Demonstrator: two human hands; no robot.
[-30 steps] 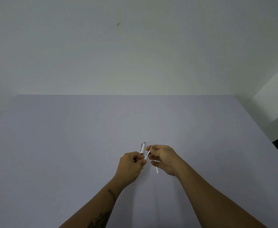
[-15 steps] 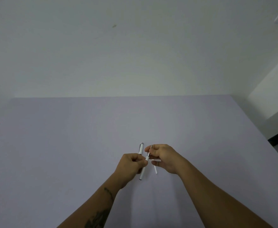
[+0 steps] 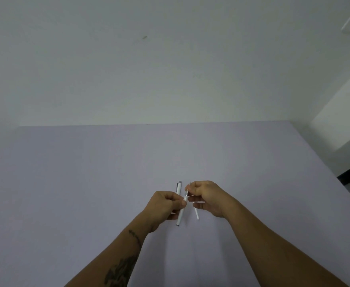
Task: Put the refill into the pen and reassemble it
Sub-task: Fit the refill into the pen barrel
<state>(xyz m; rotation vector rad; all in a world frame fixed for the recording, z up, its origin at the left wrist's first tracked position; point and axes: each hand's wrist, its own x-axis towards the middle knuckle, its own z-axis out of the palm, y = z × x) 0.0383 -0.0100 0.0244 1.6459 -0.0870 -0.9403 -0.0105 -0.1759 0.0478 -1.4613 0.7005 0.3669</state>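
Note:
My left hand (image 3: 166, 206) is closed around a white pen barrel (image 3: 180, 217), whose lower end sticks out below the fist. My right hand (image 3: 208, 196) pinches the thin grey-tipped refill (image 3: 188, 188) at the barrel's upper end, thumb and forefinger touching it. A second thin white rod (image 3: 196, 213) pokes out from under the right hand; whether it is held or lies on the table I cannot tell. A white pen cap (image 3: 179, 187) with a clip and a grey end sits just behind my left hand's knuckles.
The work happens over a wide lavender table (image 3: 87, 183) that ends at a pale wall. The table's right edge (image 3: 323, 162) drops to a dark floor patch at the far right.
The barrel's lower end has come out below my left fist and now points down towards me. Both hands have stayed close together.

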